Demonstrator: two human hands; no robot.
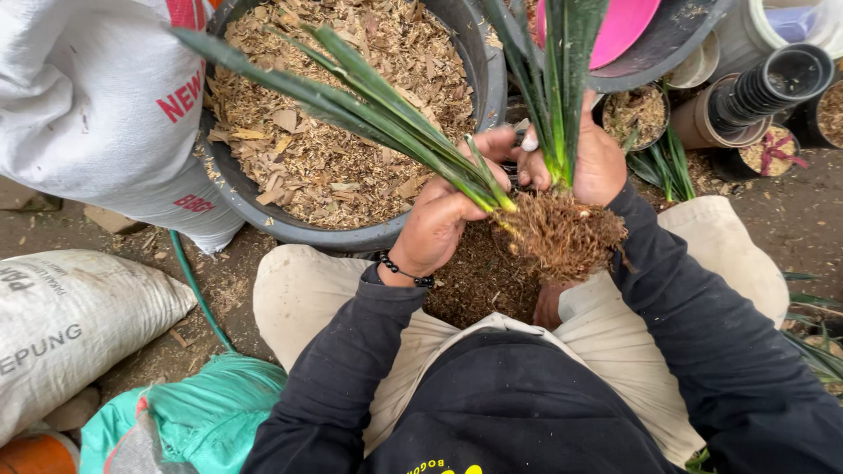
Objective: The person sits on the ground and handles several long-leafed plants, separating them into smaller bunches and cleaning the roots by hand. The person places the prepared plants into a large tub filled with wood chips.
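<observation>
My left hand (pixel 439 219) grips the base of a plant with long green blade leaves (pixel 369 96) that fan out to the upper left. My right hand (pixel 593 162) grips a second clump of upright green leaves (pixel 558 79). Both clumps join in one brown tangled root ball (pixel 562 233), held between my hands above my lap. A black bead bracelet (pixel 399 270) circles my left wrist. I crouch in beige trousers and dark sleeves, with dark soil (pixel 479 281) on the ground between my knees.
A big dark tub (pixel 263 215) of wood chips stands in front. White sacks (pixel 88 96) lie at the left, a green hose (pixel 195 285) and a teal bag (pixel 202 412) below. Small pots (pixel 637 114), stacked black pots (pixel 773 83) and a pink dish (pixel 623 26) are at the upper right.
</observation>
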